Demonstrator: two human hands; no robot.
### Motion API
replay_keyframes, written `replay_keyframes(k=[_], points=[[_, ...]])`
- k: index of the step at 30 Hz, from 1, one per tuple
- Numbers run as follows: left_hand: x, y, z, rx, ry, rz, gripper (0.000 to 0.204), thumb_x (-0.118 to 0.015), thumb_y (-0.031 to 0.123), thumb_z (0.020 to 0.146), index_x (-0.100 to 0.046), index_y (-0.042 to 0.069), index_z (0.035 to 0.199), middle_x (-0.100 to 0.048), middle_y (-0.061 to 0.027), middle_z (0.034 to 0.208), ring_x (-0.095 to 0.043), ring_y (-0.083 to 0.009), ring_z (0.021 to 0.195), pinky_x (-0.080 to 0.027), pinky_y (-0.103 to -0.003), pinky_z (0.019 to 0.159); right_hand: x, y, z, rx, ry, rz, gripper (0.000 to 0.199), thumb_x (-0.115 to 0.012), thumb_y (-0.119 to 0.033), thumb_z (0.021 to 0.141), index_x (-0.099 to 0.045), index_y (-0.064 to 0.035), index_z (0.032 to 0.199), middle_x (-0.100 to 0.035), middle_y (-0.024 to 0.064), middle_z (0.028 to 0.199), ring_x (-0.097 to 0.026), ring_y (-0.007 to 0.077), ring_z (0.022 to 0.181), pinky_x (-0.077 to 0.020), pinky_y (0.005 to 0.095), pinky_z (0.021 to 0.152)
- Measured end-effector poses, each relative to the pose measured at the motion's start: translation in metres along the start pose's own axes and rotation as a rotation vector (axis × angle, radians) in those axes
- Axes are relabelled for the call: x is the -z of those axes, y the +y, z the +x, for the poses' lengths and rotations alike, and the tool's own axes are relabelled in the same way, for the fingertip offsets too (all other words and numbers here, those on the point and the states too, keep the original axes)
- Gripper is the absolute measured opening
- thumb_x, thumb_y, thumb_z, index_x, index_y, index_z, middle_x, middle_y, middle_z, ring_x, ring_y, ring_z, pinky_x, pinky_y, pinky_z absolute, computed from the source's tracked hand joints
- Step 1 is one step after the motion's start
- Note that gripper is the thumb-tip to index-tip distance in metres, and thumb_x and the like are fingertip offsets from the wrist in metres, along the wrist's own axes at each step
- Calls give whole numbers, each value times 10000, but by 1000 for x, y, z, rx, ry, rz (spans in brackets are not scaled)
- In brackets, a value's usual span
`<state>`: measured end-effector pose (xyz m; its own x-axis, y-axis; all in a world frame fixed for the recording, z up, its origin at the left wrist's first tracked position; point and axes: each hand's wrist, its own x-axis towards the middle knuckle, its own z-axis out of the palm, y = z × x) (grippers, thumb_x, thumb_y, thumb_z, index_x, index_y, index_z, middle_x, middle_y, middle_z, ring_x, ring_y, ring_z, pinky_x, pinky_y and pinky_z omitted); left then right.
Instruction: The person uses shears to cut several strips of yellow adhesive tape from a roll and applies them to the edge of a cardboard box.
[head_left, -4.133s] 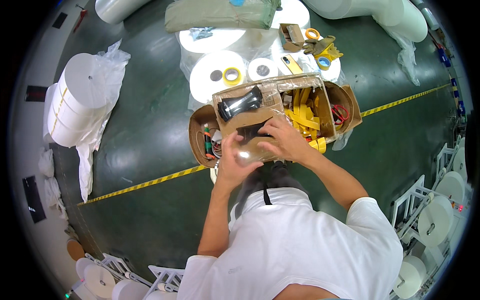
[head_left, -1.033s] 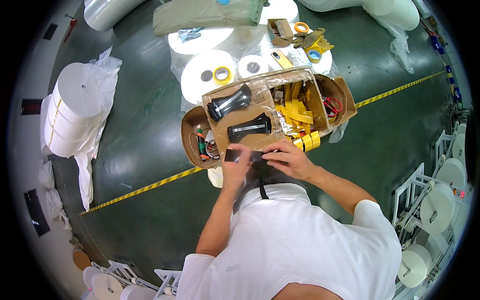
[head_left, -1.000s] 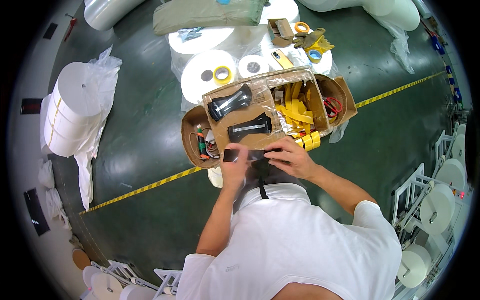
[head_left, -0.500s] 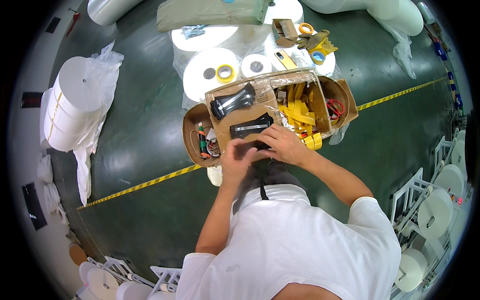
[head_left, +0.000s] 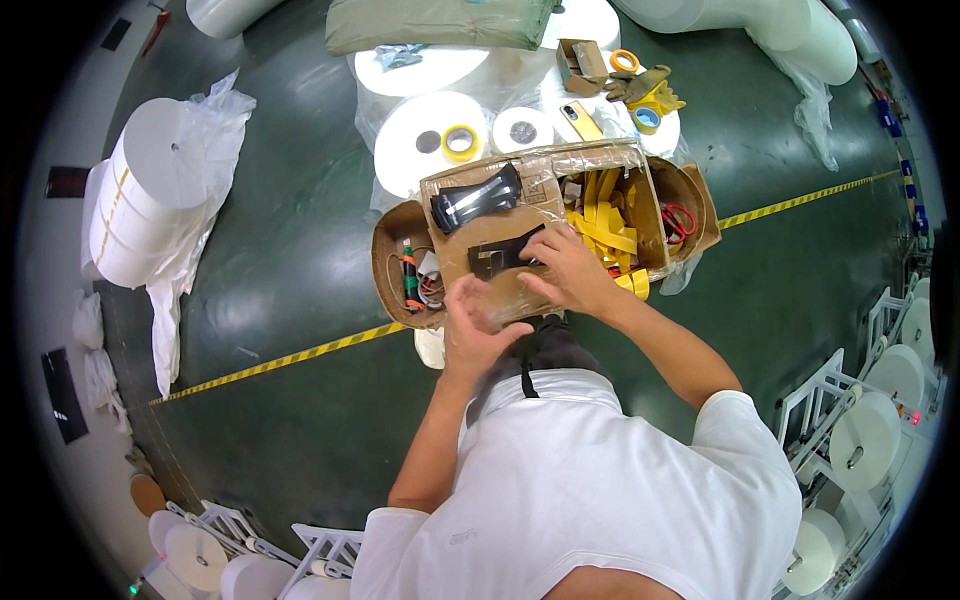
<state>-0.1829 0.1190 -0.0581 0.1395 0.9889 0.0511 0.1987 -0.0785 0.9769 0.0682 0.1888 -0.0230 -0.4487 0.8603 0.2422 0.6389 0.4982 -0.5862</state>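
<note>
left hand (head_left: 476,328) with grip spread wide; right hand (head_left: 573,273) touches the lower black strips (head_left: 493,259), whether pinching i cannot tell.

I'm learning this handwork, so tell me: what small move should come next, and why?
Perhaps bring the left hand up to steady the left end of the lower black strips: the right hand is at their right end, while the left is open, apparently empty, and nearer the person.

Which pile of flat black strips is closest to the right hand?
The lower black pile, the one with the right hand over one end; the upper black pile lies farther off, beyond it.
</note>
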Motion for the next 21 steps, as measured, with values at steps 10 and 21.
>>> replay_keyframes(k=[10,21], points=[[4,41,24,70,-250,196,887,-1041,277,815,-517,0,1475,-637,-77,1221,-625,-132,869,-607,-296,815,9,-13,-19,-555,-283,953,211,-749,-176,1081,-782,30,1052,-711,5,818,-641,76,720,-528,279,632],[51,-5,17,456,-137,-442,322,-639,303,1175,-749,8,1111,-645,25,756,-546,-55,656,-380,-235,579,27,-14,-45,-764,-42,1110,203,-756,-189,1090,-796,-2,1023,-702,-10,787,-575,47,651,-438,237,561]])
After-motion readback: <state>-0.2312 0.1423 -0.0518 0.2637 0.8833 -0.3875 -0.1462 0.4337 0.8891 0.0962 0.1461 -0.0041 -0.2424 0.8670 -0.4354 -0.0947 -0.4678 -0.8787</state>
